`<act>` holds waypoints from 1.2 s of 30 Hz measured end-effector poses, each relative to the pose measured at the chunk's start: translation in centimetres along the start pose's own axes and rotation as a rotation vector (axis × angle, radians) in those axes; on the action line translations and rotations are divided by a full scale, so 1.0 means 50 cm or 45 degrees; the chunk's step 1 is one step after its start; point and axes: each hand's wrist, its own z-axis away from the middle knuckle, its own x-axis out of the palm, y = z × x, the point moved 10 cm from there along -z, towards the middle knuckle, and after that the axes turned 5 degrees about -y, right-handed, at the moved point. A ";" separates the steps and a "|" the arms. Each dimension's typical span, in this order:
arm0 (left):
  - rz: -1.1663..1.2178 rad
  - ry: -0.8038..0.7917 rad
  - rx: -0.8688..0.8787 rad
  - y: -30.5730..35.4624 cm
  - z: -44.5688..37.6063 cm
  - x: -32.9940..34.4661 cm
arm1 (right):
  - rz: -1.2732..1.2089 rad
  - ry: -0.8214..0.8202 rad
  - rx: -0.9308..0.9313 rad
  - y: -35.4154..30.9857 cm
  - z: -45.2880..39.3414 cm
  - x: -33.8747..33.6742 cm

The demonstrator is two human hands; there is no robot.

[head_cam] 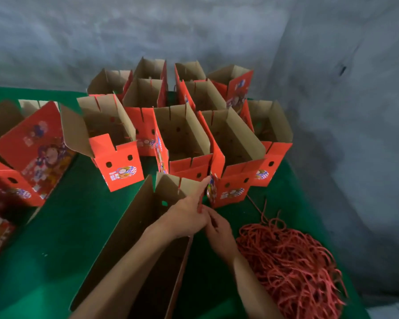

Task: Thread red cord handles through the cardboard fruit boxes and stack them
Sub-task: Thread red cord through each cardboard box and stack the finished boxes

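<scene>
An open cardboard fruit box point(129, 226), brown inside and red outside, stands right in front of me on the green table point(74, 226). My left hand point(188, 217) reaches across it and grips the top of its right wall, index finger pointing away. My right hand point(219, 231) is just outside that wall, its fingers curled and pinching a short red cord point(200, 207) at the wall's edge. A heap of red cords point(290, 265) lies to the right of my right arm. Much of the cord between my fingers is hidden.
Several open red boxes point(184, 134) stand packed together at the back of the table, nearest one point(230, 189) touching distance from my fingers. More boxes and flat printed cartons point(32, 153) lie at the left. A grey wall runs behind and to the right.
</scene>
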 end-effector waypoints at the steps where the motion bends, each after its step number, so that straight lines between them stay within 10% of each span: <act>1: 0.049 -0.018 -0.011 -0.009 -0.003 0.009 | 0.184 0.038 0.035 0.030 0.009 -0.018; 6: 0.163 0.036 -0.075 -0.052 0.000 -0.014 | 1.023 -0.116 0.498 0.229 0.079 -0.063; 15: 0.423 0.333 -0.019 -0.101 0.028 -0.052 | 1.206 -0.083 0.375 0.256 0.100 -0.069; 26: 0.978 0.146 -0.524 -0.241 0.028 -0.016 | -0.060 -0.024 0.199 0.050 0.094 0.015; 36: 0.980 0.121 -0.543 -0.249 0.040 -0.017 | -0.137 -0.091 0.186 0.000 0.091 0.046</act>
